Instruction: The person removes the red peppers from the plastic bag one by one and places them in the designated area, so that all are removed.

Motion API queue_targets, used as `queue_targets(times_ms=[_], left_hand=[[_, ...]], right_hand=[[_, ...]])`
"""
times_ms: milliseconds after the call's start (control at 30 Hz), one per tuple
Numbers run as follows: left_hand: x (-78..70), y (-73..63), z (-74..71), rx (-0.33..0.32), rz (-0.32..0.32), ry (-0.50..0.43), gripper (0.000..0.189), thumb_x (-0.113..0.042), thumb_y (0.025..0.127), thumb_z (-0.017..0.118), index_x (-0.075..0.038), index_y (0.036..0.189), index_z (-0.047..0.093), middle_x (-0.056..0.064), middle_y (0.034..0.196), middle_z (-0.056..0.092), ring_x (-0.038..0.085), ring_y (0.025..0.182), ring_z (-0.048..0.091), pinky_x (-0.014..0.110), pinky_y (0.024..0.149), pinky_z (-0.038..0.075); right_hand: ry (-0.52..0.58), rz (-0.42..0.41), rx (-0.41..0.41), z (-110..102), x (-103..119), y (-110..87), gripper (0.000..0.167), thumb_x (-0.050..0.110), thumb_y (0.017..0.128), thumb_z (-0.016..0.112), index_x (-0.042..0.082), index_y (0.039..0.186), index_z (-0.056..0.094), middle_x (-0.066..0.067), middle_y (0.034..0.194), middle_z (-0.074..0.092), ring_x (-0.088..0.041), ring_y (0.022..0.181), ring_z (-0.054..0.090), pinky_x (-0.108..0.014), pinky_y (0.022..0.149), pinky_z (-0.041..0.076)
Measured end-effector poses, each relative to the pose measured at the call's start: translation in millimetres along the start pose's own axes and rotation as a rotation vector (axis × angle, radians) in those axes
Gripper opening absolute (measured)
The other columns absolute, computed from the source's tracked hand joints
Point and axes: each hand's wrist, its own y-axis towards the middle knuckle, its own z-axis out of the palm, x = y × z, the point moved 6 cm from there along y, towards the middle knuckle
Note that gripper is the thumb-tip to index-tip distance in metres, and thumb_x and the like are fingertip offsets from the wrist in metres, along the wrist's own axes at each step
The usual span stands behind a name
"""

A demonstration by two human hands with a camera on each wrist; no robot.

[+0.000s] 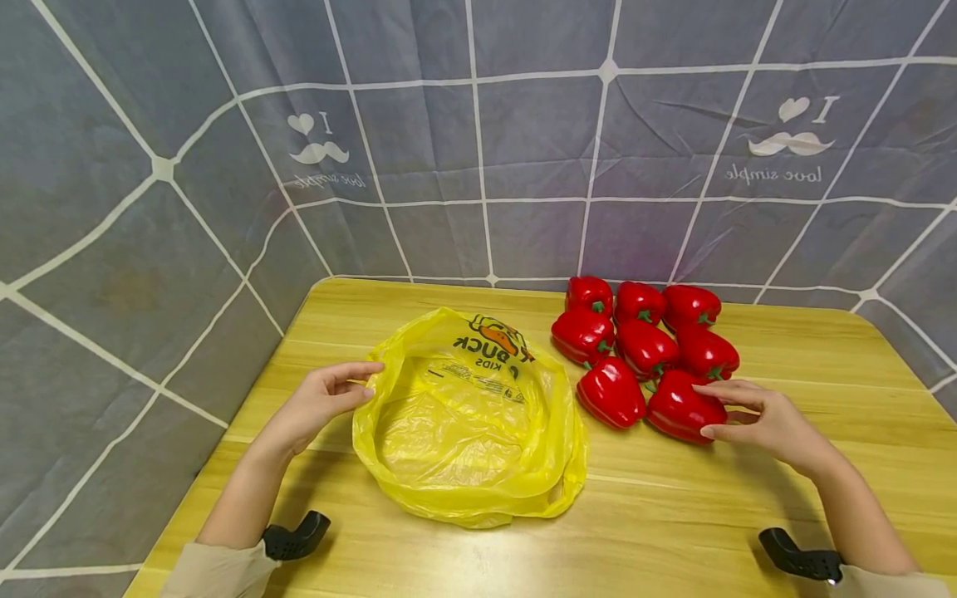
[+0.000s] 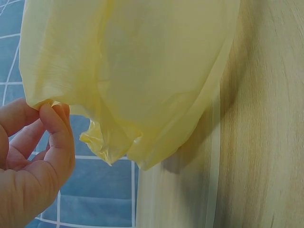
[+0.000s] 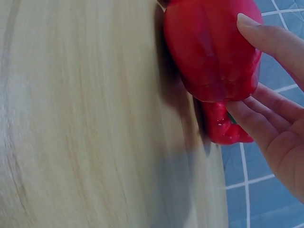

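Observation:
A yellow plastic bag (image 1: 463, 498) with a printed duck lies with its mouth spread wide. My left hand (image 1: 317, 403) pinches its left rim between thumb and fingers; the left wrist view shows the bag's thin film (image 2: 156, 61) gathered at the fingertips of that hand (image 2: 35, 161). To the right, my right hand (image 1: 770, 419) grips the nearest red bell pepper (image 1: 679, 407) at its right end. In the right wrist view the thumb presses one side of this pepper (image 3: 211, 47), while the other fingers of the hand (image 3: 280, 123) reach round its opposite side.
Several more red bell peppers (image 1: 646, 347) sit in a tight cluster behind and left of the gripped one. All lie on a light wooden table (image 1: 650, 531). A grey cloth with white lines (image 1: 538, 158) hangs behind the table and along its sides.

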Motion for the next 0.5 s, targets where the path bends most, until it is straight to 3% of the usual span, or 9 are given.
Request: queue_targets(times_ms=[333, 500], left_hand=[[3.3, -1.9, -1.2, -0.008, 0.001, 0.011, 0.043, -0.006, 0.091, 0.058, 0.013, 0.128, 0.046, 0.025, 0.124, 0.051, 0.008, 0.089, 0.055, 0.021, 0.079, 0.048], [1.3, -2.2, -1.2, 0.000, 0.011, 0.017, 0.044, -0.007, 0.091, 0.058, 0.013, 0.128, 0.046, 0.025, 0.124, 0.051, 0.009, 0.090, 0.055, 0.021, 0.079, 0.048]], right_hand=[[0.035, -0.075, -0.015, 3.4, 1.9, 0.9, 0.049, 0.006, 0.073, 0.078, -0.002, 0.118, 0.062, 0.019, 0.112, 0.051, 0.010, 0.102, 0.044, -0.008, 0.078, 0.044], [0.039, -0.064, -0.010, 4.5, 1.4, -0.9, 0.050, 0.006, 0.074, 0.078, -0.002, 0.120, 0.060, 0.018, 0.113, 0.050, 0.009, 0.103, 0.044, -0.009, 0.079, 0.044]])
